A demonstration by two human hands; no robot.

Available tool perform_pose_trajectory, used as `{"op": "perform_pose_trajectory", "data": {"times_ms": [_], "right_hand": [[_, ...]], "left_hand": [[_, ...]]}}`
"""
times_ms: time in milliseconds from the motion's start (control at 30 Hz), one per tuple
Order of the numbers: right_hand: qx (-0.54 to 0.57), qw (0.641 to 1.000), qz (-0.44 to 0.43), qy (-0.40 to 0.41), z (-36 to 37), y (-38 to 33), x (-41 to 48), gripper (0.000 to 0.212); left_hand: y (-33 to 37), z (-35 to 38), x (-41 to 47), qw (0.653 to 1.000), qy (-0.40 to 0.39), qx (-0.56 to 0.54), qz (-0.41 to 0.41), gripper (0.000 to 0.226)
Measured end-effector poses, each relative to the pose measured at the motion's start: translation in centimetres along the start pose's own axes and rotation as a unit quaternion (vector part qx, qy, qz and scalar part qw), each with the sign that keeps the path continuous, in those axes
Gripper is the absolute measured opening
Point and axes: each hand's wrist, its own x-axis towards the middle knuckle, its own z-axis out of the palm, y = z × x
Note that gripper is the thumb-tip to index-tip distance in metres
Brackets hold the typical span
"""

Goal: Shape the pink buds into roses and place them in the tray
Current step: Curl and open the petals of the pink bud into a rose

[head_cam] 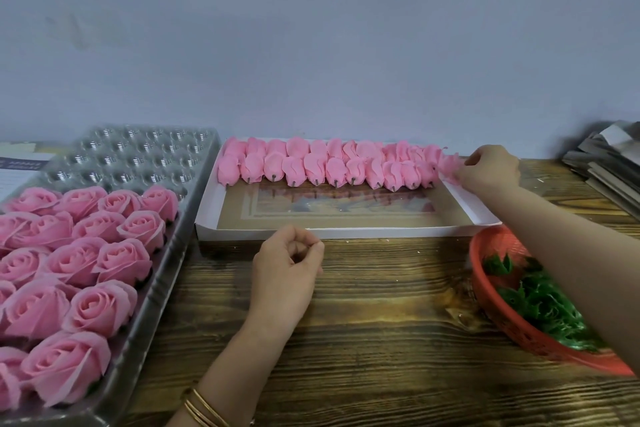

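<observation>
Step in hand: pick-up; right hand, at 2 o'clock, pinches the end pink bud in the white box at 12; left hand rests with fingers curled, nothing visible in them; next move: lift the bud clear, shape it with both hands, seat it in the tray at 9 o'clock.

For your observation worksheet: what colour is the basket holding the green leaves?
Red-orange; the basket shows best in the head view, at the right.
</observation>
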Motion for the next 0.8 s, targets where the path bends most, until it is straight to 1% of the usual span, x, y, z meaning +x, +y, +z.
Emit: {"op": "perform_pose_trajectory", "data": {"times_ms": [133, 300, 367, 467, 567, 600, 700, 800], "right_hand": [[0.004, 1.000, -0.008, 0.004, -0.9, -0.1, -0.1, 0.026], [0.087, 0.996, -0.026, 0.016, -2.4, -1.6, -1.9, 0.023], [0.137, 0.990, -0.029, -0.004, -3.0, -2.7, -3.7, 0.016], [0.213, 0.975, -0.030, -0.053, -3.4, -4.4, -7.0, 0.015], [0.300, 0.948, -0.026, -0.102, -3.4, -6.1, -10.8, 0.016], [0.332, 0.935, -0.023, -0.121, -3.3, -6.6, -12.2, 0.016], [0.410, 0.895, -0.006, -0.178, -2.8, -7.6, -16.3, 0.017], [0.476, 0.850, 0.019, -0.225, -2.4, -7.6, -19.7, 0.012]], "left_hand": [[0.0, -0.1, 0.0, 1.000, -0.008, 0.000, -0.002, 0.011], [-0.1, -0.4, 0.1, 1.000, -0.021, -0.011, -0.001, 0.009], [0.0, -0.3, 0.1, 0.999, -0.035, -0.019, 0.000, 0.008], [0.0, -0.2, 0.0, 0.997, -0.065, -0.034, 0.004, 0.005], [0.2, -0.2, -0.3, 0.992, -0.108, -0.069, 0.011, 0.011], [0.4, -0.2, -0.4, 0.988, -0.124, -0.096, 0.011, 0.017], [0.5, -0.1, -0.5, 0.970, -0.176, -0.170, 0.002, 0.043], [0.7, 0.1, -0.6, 0.947, -0.243, -0.208, 0.013, 0.054]]}}
